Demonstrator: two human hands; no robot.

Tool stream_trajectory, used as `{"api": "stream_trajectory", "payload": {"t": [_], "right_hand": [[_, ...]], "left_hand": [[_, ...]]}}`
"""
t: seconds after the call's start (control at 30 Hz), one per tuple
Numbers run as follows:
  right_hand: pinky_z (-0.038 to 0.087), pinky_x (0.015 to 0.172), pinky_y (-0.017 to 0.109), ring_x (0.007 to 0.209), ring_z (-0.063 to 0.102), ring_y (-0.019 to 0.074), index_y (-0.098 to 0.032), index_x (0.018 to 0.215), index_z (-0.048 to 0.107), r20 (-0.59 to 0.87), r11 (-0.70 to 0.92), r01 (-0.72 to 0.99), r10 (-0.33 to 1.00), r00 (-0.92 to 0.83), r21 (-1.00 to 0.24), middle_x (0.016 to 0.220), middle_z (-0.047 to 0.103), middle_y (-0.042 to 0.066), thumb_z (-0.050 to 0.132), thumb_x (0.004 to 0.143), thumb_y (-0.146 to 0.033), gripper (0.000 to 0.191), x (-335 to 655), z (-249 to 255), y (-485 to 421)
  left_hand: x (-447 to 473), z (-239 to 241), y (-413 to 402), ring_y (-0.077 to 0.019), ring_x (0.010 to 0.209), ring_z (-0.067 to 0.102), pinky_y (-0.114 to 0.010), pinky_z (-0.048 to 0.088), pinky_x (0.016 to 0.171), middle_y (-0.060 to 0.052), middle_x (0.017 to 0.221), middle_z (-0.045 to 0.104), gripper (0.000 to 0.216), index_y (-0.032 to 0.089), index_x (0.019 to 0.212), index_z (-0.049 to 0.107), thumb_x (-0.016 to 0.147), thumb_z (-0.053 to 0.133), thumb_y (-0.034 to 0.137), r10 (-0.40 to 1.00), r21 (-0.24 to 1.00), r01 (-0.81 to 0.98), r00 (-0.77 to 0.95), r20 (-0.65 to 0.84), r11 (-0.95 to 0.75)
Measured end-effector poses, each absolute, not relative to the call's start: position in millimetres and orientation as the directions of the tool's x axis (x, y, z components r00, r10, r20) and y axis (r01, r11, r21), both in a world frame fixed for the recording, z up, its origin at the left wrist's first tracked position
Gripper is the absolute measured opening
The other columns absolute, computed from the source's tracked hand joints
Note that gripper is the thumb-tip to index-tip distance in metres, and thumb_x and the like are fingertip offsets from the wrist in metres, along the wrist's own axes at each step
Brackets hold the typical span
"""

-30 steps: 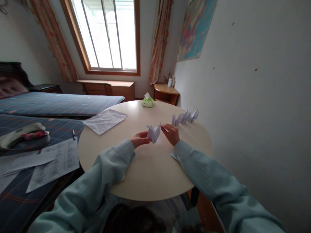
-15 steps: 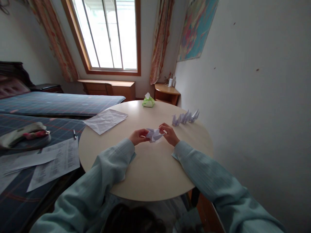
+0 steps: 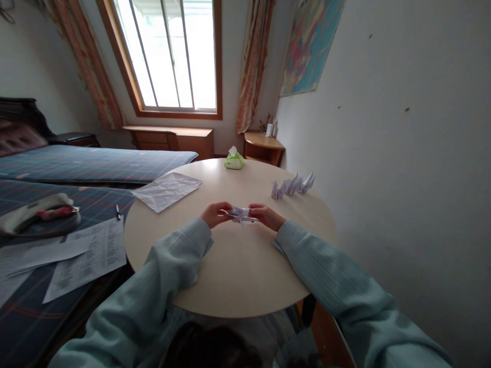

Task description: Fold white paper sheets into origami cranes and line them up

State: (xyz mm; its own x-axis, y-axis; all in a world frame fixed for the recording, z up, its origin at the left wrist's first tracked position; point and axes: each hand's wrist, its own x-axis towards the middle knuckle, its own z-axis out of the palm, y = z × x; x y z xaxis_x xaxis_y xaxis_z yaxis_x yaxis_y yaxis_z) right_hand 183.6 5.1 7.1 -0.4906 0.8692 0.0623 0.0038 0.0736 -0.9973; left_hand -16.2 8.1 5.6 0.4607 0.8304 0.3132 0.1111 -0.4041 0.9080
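A folded white paper figure (image 3: 240, 214) is held between my two hands above the middle of the round table (image 3: 238, 276). My left hand (image 3: 217, 214) pinches its left side, thumb and fingers closed on the paper. On the opposite side my right hand (image 3: 266, 215) grips the right part with its fingers together. Folded points stick out toward me and to the sides. Past my right hand, several finished-looking paper cranes (image 3: 292, 186) stand in a row on the table.
A creased paper sheet (image 3: 166, 191) lies at the table's left. A green tissue pack (image 3: 233, 159) sits at the far edge. Left of the table, printed sheets (image 3: 90, 255), a pen (image 3: 117, 211) and a bag-like item (image 3: 38, 213) rest on the bed. A wall (image 3: 402, 168) rises at right.
The paper figure has been turned and tilted, looking flatter now with a point toward me. My right hand has lowered slightly and changed its hold; my left hand has shifted a little left.
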Motion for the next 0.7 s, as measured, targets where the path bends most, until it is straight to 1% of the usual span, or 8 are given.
{"api": "stream_trajectory", "payload": {"t": [0.1,0.2,0.3,0.37,0.4,0.53,0.6,0.7], "right_hand": [[0.039,0.050,0.020,0.052,0.048,0.0081,-0.013,0.063,0.052,0.194,0.232,0.047,0.892,-0.409,-0.971,0.056,0.053,-0.001,0.054,0.062,-0.027,0.014,180.8,3.5,5.5],[0.041,0.055,0.023,0.059,0.052,0.0104,-0.013,0.073,0.055,0.385,0.451,0.155,0.863,-0.326,-0.879,0.065,0.058,0.000,0.056,0.062,-0.026,0.017,178.5,0.2,3.9],[0.044,0.063,0.026,0.070,0.054,0.0123,-0.016,0.091,0.054,0.595,0.662,0.292,0.749,-0.290,-0.690,0.082,0.060,0.004,0.057,0.062,-0.021,0.030,178.1,1.0,-0.1],[0.044,0.067,0.027,0.074,0.054,0.0126,-0.018,0.100,0.051,0.702,0.749,0.375,0.654,-0.283,-0.547,0.088,0.059,0.005,0.056,0.064,-0.018,0.037,179.1,3.9,-2.8],[0.044,0.069,0.028,0.076,0.054,0.0130,-0.019,0.102,0.050,0.741,0.773,0.415,0.610,-0.281,-0.479,0.090,0.059,0.005,0.055,0.065,-0.017,0.037,180.1,5.6,-3.8],[0.042,0.076,0.031,0.086,0.051,0.0152,-0.023,0.099,0.054,0.819,0.806,0.533,0.475,-0.321,-0.259,0.094,0.059,0.005,0.050,0.072,-0.018,0.027,185.0,10.7,-5.3],[0.042,0.076,0.030,0.086,0.051,0.0150,-0.024,0.097,0.056,0.816,0.812,0.552,0.442,-0.373,-0.187,0.093,0.060,0.004,0.047,0.075,-0.018,0.024,187.2,11.6,-5.4],[0.041,0.074,0.030,0.083,0.051,0.0149,-0.024,0.095,0.058,0.783,0.808,0.575,0.437,-0.443,-0.126,0.090,0.062,0.003,0.044,0.078,-0.021,0.022,189.3,11.7,-5.7]], "left_hand": [[-14.4,0.9,9.3,-0.0120,0.066,0.054,-0.026,0.047,0.065,-0.002,0.069,0.058,0.036,0.010,0.069,0.055,0.050,0.069,0.037,0.834,0.924,0.098,0.473,0.284,-0.370],[-12.2,-3.2,9.1,-0.0124,0.067,0.054,-0.025,0.047,0.064,-0.002,0.070,0.058,0.037,0.010,0.072,0.056,0.049,0.070,0.036,0.818,0.938,0.071,0.515,0.258,-0.340],[-11.2,-4.6,8.2,-0.0130,0.068,0.055,-0.026,0.046,0.065,-0.002,0.071,0.059,0.039,0.009,0.076,0.057,0.049,0.070,0.034,0.804,0.949,0.056,0.548,0.231,-0.312],[-11.3,-4.1,8.0,-0.0135,0.068,0.056,-0.027,0.046,0.066,-0.003,0.071,0.060,0.040,0.009,0.078,0.058,0.049,0.070,0.034,0.803,0.954,0.052,0.555,0.217,-0.294],[-11.4,-3.6,7.9,-0.0139,0.069,0.056,-0.027,0.046,0.067,-0.003,0.072,0.061,0.040,0.009,0.079,0.058,0.049,0.070,0.034,0.805,0.956,0.050,0.553,0.215,-0.289],[-11.8,-0.8,7.8,-0.0151,0.071,0.056,-0.030,0.046,0.069,-0.004,0.073,0.061,0.041,0.009,0.080,0.058,0.049,0.071,0.033,0.813,0.958,0.039,0.540,0.218,-0.282],[-11.9,0.0,7.6,-0.0155,0.072,0.057,-0.030,0.046,0.070,-0.004,0.074,0.062,0.041,0.009,0.080,0.058,0.049,0.070,0.033,0.813,0.960,0.032,0.541,0.218,-0.278],[-12.1,0.4,7.1,-0.0157,0.072,0.057,-0.030,0.046,0.070,-0.004,0.073,0.062,0.040,0.009,0.080,0.059,0.049,0.071,0.033,0.811,0.961,0.028,0.543,0.217,-0.275]]}}
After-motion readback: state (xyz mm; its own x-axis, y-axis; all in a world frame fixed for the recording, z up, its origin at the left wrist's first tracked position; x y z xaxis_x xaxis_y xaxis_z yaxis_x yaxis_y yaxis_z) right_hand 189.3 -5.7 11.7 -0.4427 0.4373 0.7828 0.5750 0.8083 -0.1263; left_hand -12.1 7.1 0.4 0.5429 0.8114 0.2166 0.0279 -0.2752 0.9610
